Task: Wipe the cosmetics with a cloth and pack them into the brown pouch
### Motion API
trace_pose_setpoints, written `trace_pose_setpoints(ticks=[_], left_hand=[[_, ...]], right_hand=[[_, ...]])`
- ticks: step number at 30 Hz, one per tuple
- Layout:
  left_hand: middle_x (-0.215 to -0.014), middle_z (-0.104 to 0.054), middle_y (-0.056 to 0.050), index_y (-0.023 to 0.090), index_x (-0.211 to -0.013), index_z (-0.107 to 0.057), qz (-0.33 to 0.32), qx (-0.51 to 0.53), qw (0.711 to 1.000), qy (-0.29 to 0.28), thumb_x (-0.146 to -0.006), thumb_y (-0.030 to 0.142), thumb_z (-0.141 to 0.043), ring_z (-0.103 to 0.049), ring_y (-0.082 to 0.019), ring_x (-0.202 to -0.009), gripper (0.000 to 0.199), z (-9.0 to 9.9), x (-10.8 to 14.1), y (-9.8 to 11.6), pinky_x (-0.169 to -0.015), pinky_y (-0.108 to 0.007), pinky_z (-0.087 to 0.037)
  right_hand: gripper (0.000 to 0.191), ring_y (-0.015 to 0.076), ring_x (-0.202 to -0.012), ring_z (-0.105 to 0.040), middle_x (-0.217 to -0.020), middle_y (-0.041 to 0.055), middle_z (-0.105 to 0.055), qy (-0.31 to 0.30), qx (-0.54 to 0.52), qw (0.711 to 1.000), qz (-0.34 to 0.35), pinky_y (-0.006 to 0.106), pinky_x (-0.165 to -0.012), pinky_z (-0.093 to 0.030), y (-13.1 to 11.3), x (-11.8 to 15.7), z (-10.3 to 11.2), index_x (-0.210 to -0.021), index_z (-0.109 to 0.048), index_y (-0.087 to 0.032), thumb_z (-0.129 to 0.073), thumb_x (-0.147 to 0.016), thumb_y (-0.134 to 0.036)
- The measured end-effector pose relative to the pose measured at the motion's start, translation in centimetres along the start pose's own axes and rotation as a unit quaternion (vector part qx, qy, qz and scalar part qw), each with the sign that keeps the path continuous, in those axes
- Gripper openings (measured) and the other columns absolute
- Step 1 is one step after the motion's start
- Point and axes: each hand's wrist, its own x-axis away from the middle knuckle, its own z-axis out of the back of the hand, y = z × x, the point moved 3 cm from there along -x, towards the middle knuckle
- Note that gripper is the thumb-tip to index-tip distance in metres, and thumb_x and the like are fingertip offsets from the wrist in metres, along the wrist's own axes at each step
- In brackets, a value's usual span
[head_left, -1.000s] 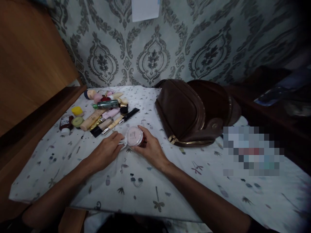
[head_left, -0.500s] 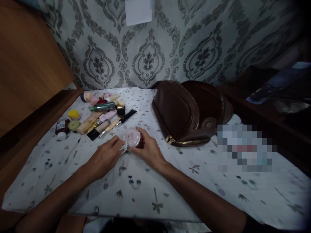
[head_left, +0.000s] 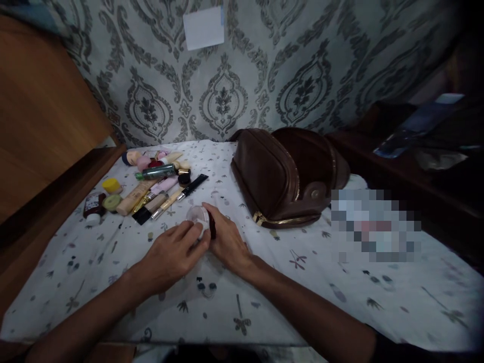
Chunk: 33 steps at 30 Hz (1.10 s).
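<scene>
My right hand (head_left: 230,242) grips a round cosmetic jar (head_left: 194,214) with a pale, see-through top and a dark red side, tilted toward the left. Fingers of my left hand (head_left: 168,254) are closed on a small white wipe (head_left: 204,233) and press it against the jar's top. Part of the jar is hidden behind the left fingers. Just beyond the hands lie a black-capped makeup brush (head_left: 193,186), a beige tube (head_left: 134,198) and a green bottle (head_left: 157,172).
A brown leather bag (head_left: 264,176) with gold zips stands right of centre. Left are a yellow-lidded pot (head_left: 111,185), a green-lidded pot (head_left: 112,202) and a dark bottle (head_left: 94,205). A blurred-out item (head_left: 374,227) lies at right on the patterned cloth (head_left: 151,317); wooden furniture (head_left: 45,111) borders the left.
My left hand has moved from the jar's edge up and right over its top, carrying the wipe. The jar has tilted more. The whole view has shifted slightly.
</scene>
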Motion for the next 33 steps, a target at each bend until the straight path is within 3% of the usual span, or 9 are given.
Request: trace_pose_setpoints(ticks=[5,8,11,16,22,25,28,33], left_hand=[[-0.107,-0.062,-0.016,0.01,-0.114,-0.057,0.009,-0.029,0.999,-0.045,-0.09,0.003,-0.041,-0.059,-0.026,-0.093,0.03,0.3,-1.2,-0.5,-0.07,-0.035,-0.055],[-0.107,-0.059,-0.014,0.014,-0.112,-0.058,0.068,-0.006,0.996,-0.059,-0.087,0.001,-0.04,-0.057,-0.026,-0.092,0.033,-0.1,-1.4,-1.7,-0.065,-0.034,-0.053],[-0.11,-0.057,-0.012,0.017,-0.112,-0.057,0.133,0.075,0.986,-0.068,-0.083,-0.001,-0.04,-0.057,-0.026,-0.098,0.038,-0.5,-1.4,-3.1,-0.07,-0.034,-0.053],[-0.113,-0.055,-0.01,0.019,-0.115,-0.057,0.211,0.202,0.953,-0.078,-0.09,0.006,-0.038,-0.057,-0.024,-0.101,0.034,-1.5,-1.0,-5.1,-0.084,-0.037,-0.05],[-0.102,-0.057,-0.006,0.019,-0.107,-0.06,0.288,0.34,0.889,-0.109,-0.093,0.016,-0.039,-0.058,-0.022,-0.097,0.026,-4.4,0.8,-6.9,-0.088,-0.037,-0.048],[-0.101,-0.059,-0.007,0.017,-0.107,-0.06,0.311,0.366,0.872,-0.094,-0.092,0.018,-0.041,-0.057,-0.024,-0.1,0.024,-5.0,1.4,-7.0,-0.091,-0.039,-0.047],[-0.105,-0.058,-0.007,0.018,-0.11,-0.06,0.296,0.354,0.885,-0.062,-0.093,0.018,-0.04,-0.057,-0.023,-0.102,0.027,-4.3,0.9,-6.5,-0.091,-0.038,-0.047],[-0.112,-0.055,-0.01,0.018,-0.117,-0.059,0.223,0.266,0.937,-0.04,-0.094,0.012,-0.037,-0.057,-0.024,-0.103,0.032,-2.3,-0.3,-5.0,-0.088,-0.038,-0.049]], right_hand=[[0.063,0.025,-0.116,-0.062,-0.132,0.0107,-0.062,-0.012,0.021,1.0,0.017,0.044,-0.099,-0.049,0.1,0.1,-0.4,-0.14,-0.044,-0.022,-0.059,-0.08,-0.009],[0.07,0.0266,-0.115,-0.063,-0.129,0.0104,-0.064,-0.026,0.031,0.999,0.019,0.044,-0.096,-0.05,-0.1,0.0,-0.5,-0.139,-0.044,-0.022,-0.069,-0.075,-0.01],[0.073,0.0266,-0.112,-0.064,-0.124,0.009,-0.066,-0.031,0.035,0.999,0.016,0.042,-0.093,-0.051,-0.4,-0.1,-0.3,-0.138,-0.044,-0.022,-0.073,-0.073,-0.01],[0.071,0.0256,-0.11,-0.064,-0.124,0.0071,-0.065,-0.031,0.036,0.999,0.017,0.04,-0.09,-0.052,-0.5,-0.2,-0.2,-0.137,-0.044,-0.024,-0.071,-0.073,-0.01],[0.067,0.0251,-0.111,-0.063,-0.125,0.007,-0.064,-0.032,0.02,0.999,0.033,0.04,-0.091,-0.051,-0.4,-0.2,-0.1,-0.134,-0.045,-0.025,-0.073,-0.073,-0.013],[0.069,0.0253,-0.113,-0.062,-0.126,0.0083,-0.063,-0.022,0.008,0.999,0.045,0.041,-0.093,-0.051,-0.3,-0.2,-0.1,-0.134,-0.045,-0.024,-0.074,-0.073,-0.014],[0.07,0.0246,-0.113,-0.062,-0.126,0.0086,-0.063,-0.026,0.006,0.998,0.049,0.04,-0.094,-0.051,-0.3,-0.3,-0.2,-0.135,-0.045,-0.023,-0.075,-0.073,-0.015],[0.069,0.0248,-0.112,-0.062,-0.124,0.0079,-0.064,-0.03,0.005,0.999,0.032,0.041,-0.094,-0.05,-0.5,-0.3,-0.3,-0.135,-0.046,-0.024,-0.075,-0.072,-0.017]])
